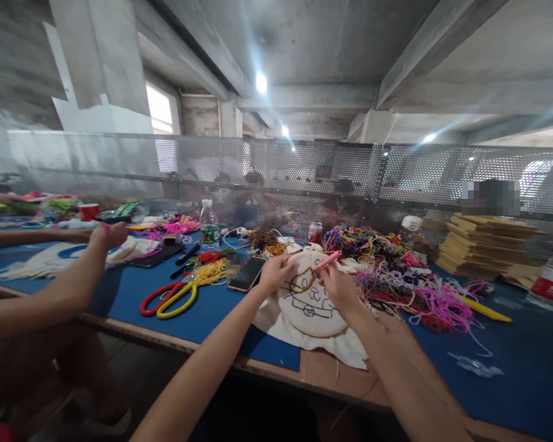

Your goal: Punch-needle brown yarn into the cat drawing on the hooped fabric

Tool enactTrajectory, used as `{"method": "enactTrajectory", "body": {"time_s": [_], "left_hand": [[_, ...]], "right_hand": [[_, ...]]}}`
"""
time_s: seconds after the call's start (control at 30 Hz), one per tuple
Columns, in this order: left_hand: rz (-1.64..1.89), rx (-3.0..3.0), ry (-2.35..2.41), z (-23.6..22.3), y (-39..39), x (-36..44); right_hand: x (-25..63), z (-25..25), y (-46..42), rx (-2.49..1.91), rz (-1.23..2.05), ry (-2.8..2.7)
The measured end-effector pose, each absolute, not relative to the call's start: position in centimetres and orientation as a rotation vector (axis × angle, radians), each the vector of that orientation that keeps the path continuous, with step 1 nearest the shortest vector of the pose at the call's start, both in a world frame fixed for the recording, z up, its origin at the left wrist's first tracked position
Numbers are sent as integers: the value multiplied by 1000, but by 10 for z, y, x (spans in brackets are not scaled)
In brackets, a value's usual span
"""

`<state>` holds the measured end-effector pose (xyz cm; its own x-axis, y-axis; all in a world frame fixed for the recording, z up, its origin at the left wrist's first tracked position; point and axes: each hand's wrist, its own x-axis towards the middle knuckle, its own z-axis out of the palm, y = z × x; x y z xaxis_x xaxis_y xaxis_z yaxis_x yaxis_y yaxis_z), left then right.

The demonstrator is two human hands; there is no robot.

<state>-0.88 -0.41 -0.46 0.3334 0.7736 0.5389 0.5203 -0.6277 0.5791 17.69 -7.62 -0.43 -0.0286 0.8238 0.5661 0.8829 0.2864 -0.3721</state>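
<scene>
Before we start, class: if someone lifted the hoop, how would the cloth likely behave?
Inside the hoop, the cloth would probably stay fairly stiff, since it looks stretched flat. The loose edge outside would likely flop, as it spreads slack beyond the rim.

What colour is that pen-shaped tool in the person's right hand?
The pen-shaped tool is pink; it shows best in the head view.
</scene>
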Motion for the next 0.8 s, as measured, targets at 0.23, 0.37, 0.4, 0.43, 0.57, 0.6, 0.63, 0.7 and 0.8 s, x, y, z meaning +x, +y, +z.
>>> {"method": "enactTrajectory", "body": {"time_s": [0.23, 0.37, 0.4, 0.43, 0.57, 0.6, 0.63, 0.7, 0.8], "left_hand": [[1169, 2309, 1143, -5, -2, -9], [1186, 2310, 1144, -5, -3, -9], [1187, 2312, 1144, -4, -3, -9], [1188, 2313, 1141, -4, -3, -9], [1187, 2309, 1117, -4, -3, -9], [1186, 2303, 1118, -4, -3, -9], [1185, 2296, 1123, -4, -3, -9], [1179, 2287, 1140, -4, -4, -8], [1168, 2282, 1167, -4, -4, -8]], "right_hand": [[177, -5, -76, -1517, -114, -1837], [179, -7, -75, -1458, -95, -1825], [180, -8, -75, -1453, -89, -1825], [180, -8, -74, -1452, -86, -1826], [180, -9, -73, -1461, -89, -1837], [180, -9, -73, -1463, -96, -1838], [180, -9, -73, -1465, -107, -1841], [181, -9, -73, -1464, -140, -1847], [181, -11, -73, -1432, -202, -1866]]}}
